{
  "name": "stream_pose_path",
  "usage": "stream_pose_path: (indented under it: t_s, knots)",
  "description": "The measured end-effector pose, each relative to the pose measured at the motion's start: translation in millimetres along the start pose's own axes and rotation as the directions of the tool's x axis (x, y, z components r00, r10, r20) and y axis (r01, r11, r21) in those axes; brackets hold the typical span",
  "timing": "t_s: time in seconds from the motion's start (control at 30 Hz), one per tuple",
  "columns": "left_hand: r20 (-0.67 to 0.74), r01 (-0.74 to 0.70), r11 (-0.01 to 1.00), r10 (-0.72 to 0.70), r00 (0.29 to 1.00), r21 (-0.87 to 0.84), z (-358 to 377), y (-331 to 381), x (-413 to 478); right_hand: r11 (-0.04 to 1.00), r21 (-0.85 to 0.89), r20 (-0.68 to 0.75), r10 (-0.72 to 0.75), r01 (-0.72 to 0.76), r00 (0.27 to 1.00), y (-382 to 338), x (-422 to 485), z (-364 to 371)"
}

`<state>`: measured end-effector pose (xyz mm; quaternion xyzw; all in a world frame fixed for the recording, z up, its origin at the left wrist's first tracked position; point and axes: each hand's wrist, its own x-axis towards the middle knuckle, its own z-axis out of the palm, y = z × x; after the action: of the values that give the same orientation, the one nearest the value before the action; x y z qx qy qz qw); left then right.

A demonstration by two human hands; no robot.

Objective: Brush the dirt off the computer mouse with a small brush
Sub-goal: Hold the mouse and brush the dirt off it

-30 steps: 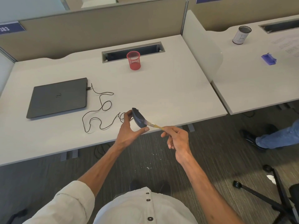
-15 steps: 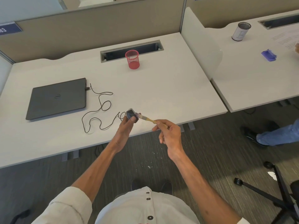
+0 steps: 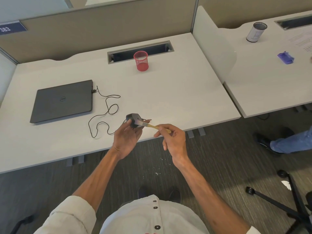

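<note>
My left hand (image 3: 127,136) holds a black wired computer mouse (image 3: 133,119) up above the front edge of the white desk (image 3: 168,92), its underside turned toward me. A small brush (image 3: 152,126) with a pale wooden handle is pinched in my right hand (image 3: 173,141), and its bristles lie against the right side of the mouse. The mouse's thin black cable (image 3: 104,114) loops across the desk to a closed dark laptop (image 3: 62,100) on the left.
A red mesh pen cup (image 3: 141,61) stands at the back by the cable slot (image 3: 140,51). The neighbouring desk on the right carries a grey cup (image 3: 256,32) and a purple object (image 3: 285,57). Another person's leg (image 3: 292,141) and a chair base (image 3: 287,200) are on the floor at right.
My left hand has turned the mouse from edge-on to underside facing me and lifted it slightly. The brush has shifted from the mouse's lower end to its right side.
</note>
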<state>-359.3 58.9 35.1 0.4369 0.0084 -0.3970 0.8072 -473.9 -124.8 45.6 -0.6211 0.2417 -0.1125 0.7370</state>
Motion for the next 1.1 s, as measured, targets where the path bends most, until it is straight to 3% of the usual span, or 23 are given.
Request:
stream_pose_path:
  t_s: [0.2,0.27,0.37,0.5,0.67,0.9,1.0,1.1]
  knots:
    - [0.061,0.025,0.997,-0.02,0.998,-0.074,-9,4,0,0.987,-0.153,-0.058,0.033,-0.042,0.998,15,-1,3]
    - [0.075,0.028,0.997,-0.022,0.997,-0.068,-8,6,-1,0.993,-0.11,-0.105,0.039,-0.051,0.994,16,1,-1]
    - [0.06,0.038,0.994,-0.032,0.998,-0.104,-8,8,-1,1.0,0.015,-0.038,-0.023,0.023,0.999,10,3,0]
    - [0.029,0.043,0.995,-0.041,0.999,-0.088,-5,10,-2,0.998,-0.005,0.055,-0.069,0.069,0.996,8,5,12]
    - [-0.025,0.032,0.997,-0.034,0.999,-0.075,-6,14,-4,0.987,-0.159,-0.079,0.022,-0.034,0.997,19,9,17]
    - [-0.058,0.007,0.999,-0.005,0.998,0.033,-12,13,-4,0.998,-0.053,-0.14,0.036,-0.044,0.989,13,11,10]
    - [-0.057,0.007,0.98,0.004,0.998,0.198,-12,12,-2,0.999,0.005,-0.123,0.046,-0.046,0.991,2,18,14]
    - [-0.158,-0.026,0.911,0.099,0.982,0.411,-11,9,3,0.999,0.017,-0.111,0.046,-0.044,0.993,-5,23,17]
